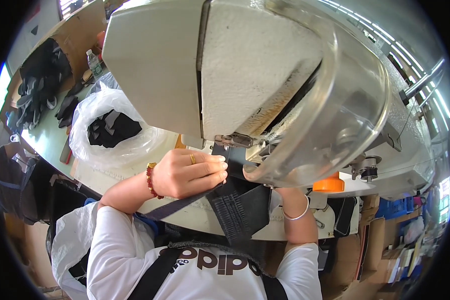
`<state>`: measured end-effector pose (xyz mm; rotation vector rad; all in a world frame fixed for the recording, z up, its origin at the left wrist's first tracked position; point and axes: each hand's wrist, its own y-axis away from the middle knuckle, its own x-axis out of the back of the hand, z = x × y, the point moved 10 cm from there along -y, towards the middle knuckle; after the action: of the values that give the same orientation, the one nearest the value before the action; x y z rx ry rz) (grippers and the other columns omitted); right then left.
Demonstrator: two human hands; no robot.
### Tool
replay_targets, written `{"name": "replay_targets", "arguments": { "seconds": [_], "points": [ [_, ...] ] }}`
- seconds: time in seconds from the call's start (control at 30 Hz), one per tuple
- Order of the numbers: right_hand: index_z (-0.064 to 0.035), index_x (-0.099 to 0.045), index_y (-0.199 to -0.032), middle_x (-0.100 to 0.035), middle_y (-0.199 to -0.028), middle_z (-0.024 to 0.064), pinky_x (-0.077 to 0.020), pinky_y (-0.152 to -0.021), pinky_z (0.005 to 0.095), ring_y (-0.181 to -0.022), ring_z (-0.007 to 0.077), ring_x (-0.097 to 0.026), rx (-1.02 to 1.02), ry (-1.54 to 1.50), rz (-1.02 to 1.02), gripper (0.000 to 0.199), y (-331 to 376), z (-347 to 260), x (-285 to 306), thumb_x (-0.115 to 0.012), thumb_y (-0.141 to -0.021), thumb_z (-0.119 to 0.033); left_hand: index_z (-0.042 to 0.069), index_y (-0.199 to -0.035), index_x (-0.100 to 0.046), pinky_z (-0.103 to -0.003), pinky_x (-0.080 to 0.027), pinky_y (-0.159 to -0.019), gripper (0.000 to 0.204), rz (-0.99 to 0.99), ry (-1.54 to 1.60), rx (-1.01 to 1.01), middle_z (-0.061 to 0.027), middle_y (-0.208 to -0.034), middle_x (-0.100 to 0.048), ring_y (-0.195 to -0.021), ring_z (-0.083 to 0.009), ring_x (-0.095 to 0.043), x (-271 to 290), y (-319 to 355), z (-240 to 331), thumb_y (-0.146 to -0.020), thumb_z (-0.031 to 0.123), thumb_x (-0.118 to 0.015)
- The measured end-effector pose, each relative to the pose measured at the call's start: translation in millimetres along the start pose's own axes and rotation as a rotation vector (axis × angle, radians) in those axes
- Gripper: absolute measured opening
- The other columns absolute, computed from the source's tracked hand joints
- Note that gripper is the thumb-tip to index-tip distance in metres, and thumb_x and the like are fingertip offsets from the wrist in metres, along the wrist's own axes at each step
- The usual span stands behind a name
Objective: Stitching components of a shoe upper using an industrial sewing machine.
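Note:
A black fabric piece with a ribbed section lies under the head of a sewing machine and hangs over the near table edge. My left hand is closed, its fingers pinching the black strap beside the needle area. The strap's loose end trails down to the left. My right hand reaches in from the right behind the curved clear guard. Only its thumb shows, near the black fabric; the other fingers are hidden. The needle itself cannot be made out.
Left of the machine stands a clear plastic bag of black pieces. Beyond are a bottle and a dark pile. An orange cap and a black phone-like object sit at the right. Cardboard boxes stand below.

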<state>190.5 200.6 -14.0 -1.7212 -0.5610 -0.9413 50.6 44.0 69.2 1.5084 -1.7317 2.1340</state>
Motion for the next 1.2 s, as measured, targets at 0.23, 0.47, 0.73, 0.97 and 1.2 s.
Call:
{"name": "replay_targets", "arguments": {
  "seconds": [0.23,0.47,0.73,0.97,1.2],
  "points": [
    [-0.0001,-0.071,-0.114,-0.069,-0.102,0.0094,-0.0537,-0.084,0.0360,-0.090,0.0194,-0.067,-0.034,0.000,0.013,0.018,-4,4,3,-0.071,-0.098,-0.007,0.002,-0.096,-0.074,-0.030,-0.065,-0.073,0.013,0.037,-0.004,0.041,-0.0108,-0.101,-0.077,-0.093,-0.0243,-0.078,5,-3,-5,-0.087,0.010,-0.079],
    [0.0004,-0.070,-0.116,-0.067,-0.098,0.0084,-0.0524,-0.081,0.0346,-0.086,0.0180,-0.065,-0.106,-0.002,0.060,0.019,-18,17,13,-0.070,-0.098,-0.008,0.004,-0.098,-0.074,-0.028,-0.061,-0.062,0.013,0.046,-0.041,0.031,-0.0102,-0.102,-0.076,-0.093,-0.0236,-0.079,9,-6,-8,-0.087,0.010,-0.075],
    [0.0010,-0.070,-0.117,-0.065,-0.093,0.0071,-0.0509,-0.078,0.0330,-0.082,0.0164,-0.063,-0.161,-0.007,0.090,0.021,-26,28,22,-0.068,-0.099,-0.008,0.007,-0.103,-0.076,-0.024,-0.049,-0.049,0.016,0.007,-0.088,0.051,-0.0073,-0.107,-0.075,-0.086,-0.0169,-0.077,0,1,-12,-0.087,0.010,-0.073],
    [0.0015,-0.069,-0.119,-0.063,-0.089,0.0061,-0.0496,-0.075,0.0316,-0.079,0.0150,-0.061,-0.175,-0.021,0.102,0.022,-27,32,23,-0.067,-0.099,-0.008,0.007,-0.104,-0.077,-0.028,-0.054,-0.057,0.024,0.087,-0.038,0.088,-0.0057,-0.103,-0.074,-0.086,-0.0210,-0.074,3,1,-17,-0.080,0.010,-0.075],
    [0.0020,-0.069,-0.121,-0.060,-0.084,0.0050,-0.0483,-0.072,0.0302,-0.075,0.0136,-0.059,-0.182,-0.024,0.113,0.024,-34,33,21,-0.066,-0.100,-0.008,0.007,-0.105,-0.078,-0.038,-0.057,-0.074,0.026,0.025,0.087,0.211,-0.0080,-0.099,-0.074,-0.089,-0.0263,-0.072,2,1,-28,-0.080,0.012,-0.076]
  ]
}}
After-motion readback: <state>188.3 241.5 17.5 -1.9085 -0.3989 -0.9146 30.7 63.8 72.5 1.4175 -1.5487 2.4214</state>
